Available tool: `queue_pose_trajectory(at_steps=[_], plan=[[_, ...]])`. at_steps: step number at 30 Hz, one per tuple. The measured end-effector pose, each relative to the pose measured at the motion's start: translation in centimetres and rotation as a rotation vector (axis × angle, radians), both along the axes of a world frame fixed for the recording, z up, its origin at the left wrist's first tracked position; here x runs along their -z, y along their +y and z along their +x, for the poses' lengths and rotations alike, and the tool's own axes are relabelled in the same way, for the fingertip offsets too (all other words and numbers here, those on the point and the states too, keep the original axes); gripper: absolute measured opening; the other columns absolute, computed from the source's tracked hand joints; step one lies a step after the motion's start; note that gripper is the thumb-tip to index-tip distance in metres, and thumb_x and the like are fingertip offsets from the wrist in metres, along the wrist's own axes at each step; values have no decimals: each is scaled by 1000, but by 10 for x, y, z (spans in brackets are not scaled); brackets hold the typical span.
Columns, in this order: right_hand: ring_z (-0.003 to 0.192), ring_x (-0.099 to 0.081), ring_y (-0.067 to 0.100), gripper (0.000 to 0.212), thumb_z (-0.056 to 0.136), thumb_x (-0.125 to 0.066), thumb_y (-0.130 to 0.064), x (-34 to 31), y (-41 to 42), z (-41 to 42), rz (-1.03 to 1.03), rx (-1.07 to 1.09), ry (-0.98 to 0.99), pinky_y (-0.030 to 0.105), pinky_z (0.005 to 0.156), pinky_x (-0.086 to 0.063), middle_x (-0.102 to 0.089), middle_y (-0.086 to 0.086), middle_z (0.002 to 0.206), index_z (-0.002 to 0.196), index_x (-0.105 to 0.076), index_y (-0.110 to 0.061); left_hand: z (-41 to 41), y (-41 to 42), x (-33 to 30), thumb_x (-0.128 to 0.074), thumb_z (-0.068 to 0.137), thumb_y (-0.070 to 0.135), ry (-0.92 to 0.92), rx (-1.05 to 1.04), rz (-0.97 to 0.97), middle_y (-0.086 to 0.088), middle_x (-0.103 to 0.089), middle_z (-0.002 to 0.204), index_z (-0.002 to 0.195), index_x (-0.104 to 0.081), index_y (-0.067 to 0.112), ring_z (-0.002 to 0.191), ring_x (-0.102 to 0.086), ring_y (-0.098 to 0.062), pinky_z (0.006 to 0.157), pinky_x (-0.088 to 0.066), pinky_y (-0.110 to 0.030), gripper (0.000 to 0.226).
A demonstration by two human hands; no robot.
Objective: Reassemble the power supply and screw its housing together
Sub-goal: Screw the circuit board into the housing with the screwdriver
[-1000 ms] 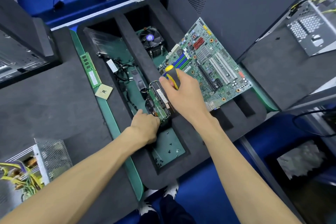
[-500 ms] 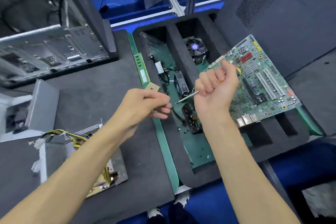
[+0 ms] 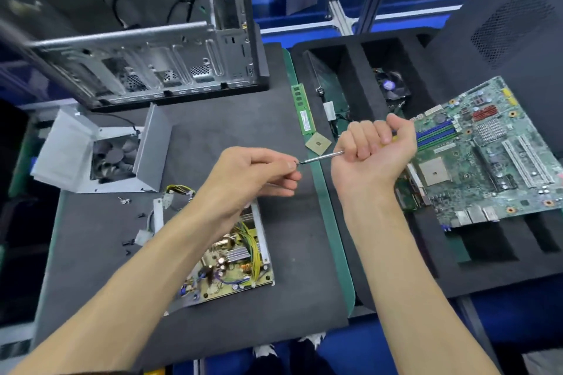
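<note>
My right hand point(image 3: 373, 155) grips a screwdriver point(image 3: 323, 157); its handle is hidden in my fist and the metal shaft points left. The fingertips of my left hand point(image 3: 259, 173) pinch at the shaft's tip; whether a screw sits there I cannot tell. Below my left forearm lies the open power supply base point(image 3: 231, 259) with its circuit board and yellow wires exposed. The grey housing cover with the fan point(image 3: 100, 152) lies apart at the left. Several small black screws point(image 3: 129, 240) are scattered on the mat between them.
An empty computer case point(image 3: 146, 49) stands at the back left. A RAM stick point(image 3: 303, 109) and a CPU chip point(image 3: 318, 142) lie by the mat's right edge. A black foam tray point(image 3: 350, 76) holds a cooler fan point(image 3: 390, 87) and a motherboard point(image 3: 487, 155).
The view swung left from the foam tray to the mat with the power supply. Both hands rose from the tray; my left fingertips now meet the screwdriver tip.
</note>
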State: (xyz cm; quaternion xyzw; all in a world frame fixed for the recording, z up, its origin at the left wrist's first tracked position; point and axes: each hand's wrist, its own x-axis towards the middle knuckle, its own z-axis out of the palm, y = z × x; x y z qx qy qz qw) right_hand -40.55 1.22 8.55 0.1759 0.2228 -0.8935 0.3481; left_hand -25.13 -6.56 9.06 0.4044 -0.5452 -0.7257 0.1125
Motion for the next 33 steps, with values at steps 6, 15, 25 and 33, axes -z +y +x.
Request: queue_pose_trajectory(at_steps=[6, 15, 25, 33], plan=[[41, -12, 11, 41, 94, -44, -21, -3, -12, 23, -15, -18, 4, 24, 33, -12, -14, -8, 52, 56, -27, -23, 22, -11, -2, -69, 92, 5, -16, 4, -71, -19, -76, 84, 93, -77, 0, 74, -73, -25, 70, -62, -30, 9], [42, -11, 11, 42, 94, -42, -21, -9, -24, 50, -33, -4, 46, 24, 35, -12, -14, -8, 51, 55, -27, -23, 46, -19, 1, -69, 93, 9, 27, 20, 9, -19, -76, 86, 91, -78, 1, 75, -72, -24, 69, -61, -28, 13], [43, -11, 12, 41, 93, -43, -21, -15, -26, 65, -9, 24, 65, 24, 37, -12, -15, -8, 52, 56, -26, -23, 59, -25, -5, -70, 91, 5, 60, 0, -89, -16, -77, 83, 88, -78, 4, 75, -74, -26, 69, -61, -27, 9], [41, -13, 11, 42, 93, -44, -20, -21, -24, 73, -36, 39, 71, 24, 35, -13, -15, -8, 51, 55, -27, -23, 63, -24, -9, -66, 94, 5, 64, 31, -190, -14, -77, 81, 92, -77, 3, 73, -74, -24, 68, -61, -26, 11]])
